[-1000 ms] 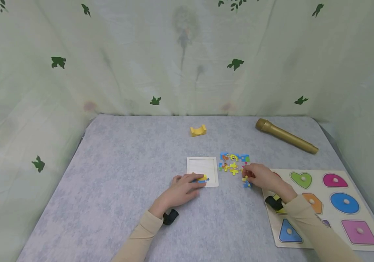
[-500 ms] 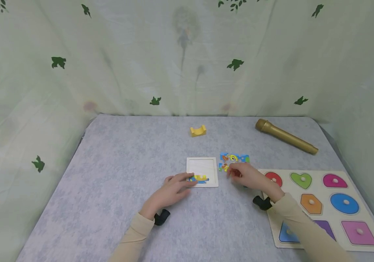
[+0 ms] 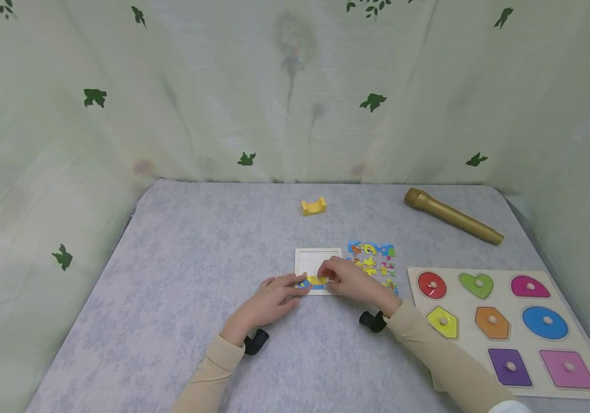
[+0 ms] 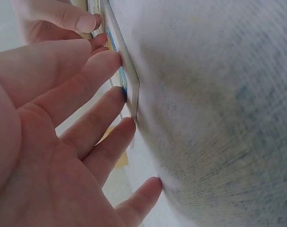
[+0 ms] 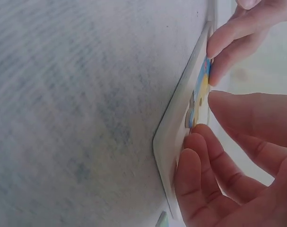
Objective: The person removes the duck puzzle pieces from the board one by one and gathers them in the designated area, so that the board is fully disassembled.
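Note:
A small white puzzle tray (image 3: 321, 254) lies mid-table, with joined blue-and-yellow jigsaw pieces (image 3: 315, 281) along its near side. My left hand (image 3: 274, 301) rests palm down at the tray's near left corner. In the left wrist view, its fingers (image 4: 105, 109) stretch out, tips on the tray rim and the pieces' left end. My right hand (image 3: 354, 281) is over the near right part of the tray. Its thumb and fingers straddle the right end of a jigsaw piece (image 5: 190, 116), partly hiding it in the head view.
Several loose jigsaw pieces (image 3: 369, 249) lie right of the tray, some behind the right hand. A knob board (image 3: 468, 332) with coloured shapes fills the near right, partly under the right sleeve. A gold toy microphone (image 3: 452, 217) and a yellow arched block (image 3: 314, 206) lie farther back.
My right hand has moved left from the loose pieces to the tray. My left hand has drawn back slightly to the left, uncovering more of the joined pieces.

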Demonstrator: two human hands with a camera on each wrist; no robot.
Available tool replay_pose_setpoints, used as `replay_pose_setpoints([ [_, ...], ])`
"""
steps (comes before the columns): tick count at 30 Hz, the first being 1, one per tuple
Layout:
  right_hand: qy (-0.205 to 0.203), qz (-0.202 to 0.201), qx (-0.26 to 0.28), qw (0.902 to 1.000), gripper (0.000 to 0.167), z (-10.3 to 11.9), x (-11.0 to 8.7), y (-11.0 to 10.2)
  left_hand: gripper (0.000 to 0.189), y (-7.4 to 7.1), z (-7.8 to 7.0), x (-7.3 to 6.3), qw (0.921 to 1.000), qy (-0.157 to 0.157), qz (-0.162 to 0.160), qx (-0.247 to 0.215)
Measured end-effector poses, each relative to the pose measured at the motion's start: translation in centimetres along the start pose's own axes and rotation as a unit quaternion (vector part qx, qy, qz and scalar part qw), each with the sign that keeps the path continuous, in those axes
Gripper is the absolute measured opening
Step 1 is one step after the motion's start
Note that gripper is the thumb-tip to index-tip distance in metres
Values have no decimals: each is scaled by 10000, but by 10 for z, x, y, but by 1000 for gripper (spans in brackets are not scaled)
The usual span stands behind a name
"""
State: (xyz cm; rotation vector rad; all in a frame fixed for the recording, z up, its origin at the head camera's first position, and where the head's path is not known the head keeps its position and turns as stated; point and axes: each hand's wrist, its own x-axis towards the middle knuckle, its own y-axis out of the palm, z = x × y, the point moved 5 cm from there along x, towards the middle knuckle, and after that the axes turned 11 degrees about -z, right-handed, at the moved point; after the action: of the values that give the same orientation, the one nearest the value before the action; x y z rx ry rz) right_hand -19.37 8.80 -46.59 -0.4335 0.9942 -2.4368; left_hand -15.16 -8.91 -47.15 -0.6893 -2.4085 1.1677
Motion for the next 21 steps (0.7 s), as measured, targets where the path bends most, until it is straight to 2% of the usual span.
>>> replay_pose_setpoints([
  [6,4,-99,26,9999,21,-3,1,2,34,1,-1,1,10000,20,-9,42],
  [12,52,-220,365,9991,24,-5,2,1,34,1,-1,2,10000,6,-32,64],
  [17,-109,-338,572,9977,30,-2,2,-1,34,1,0,2,10000,-16,-29,65],
  [21,-78,-346,667,9971,28,-3,1,-3,34,0,-1,2,10000,-57,-35,10],
])
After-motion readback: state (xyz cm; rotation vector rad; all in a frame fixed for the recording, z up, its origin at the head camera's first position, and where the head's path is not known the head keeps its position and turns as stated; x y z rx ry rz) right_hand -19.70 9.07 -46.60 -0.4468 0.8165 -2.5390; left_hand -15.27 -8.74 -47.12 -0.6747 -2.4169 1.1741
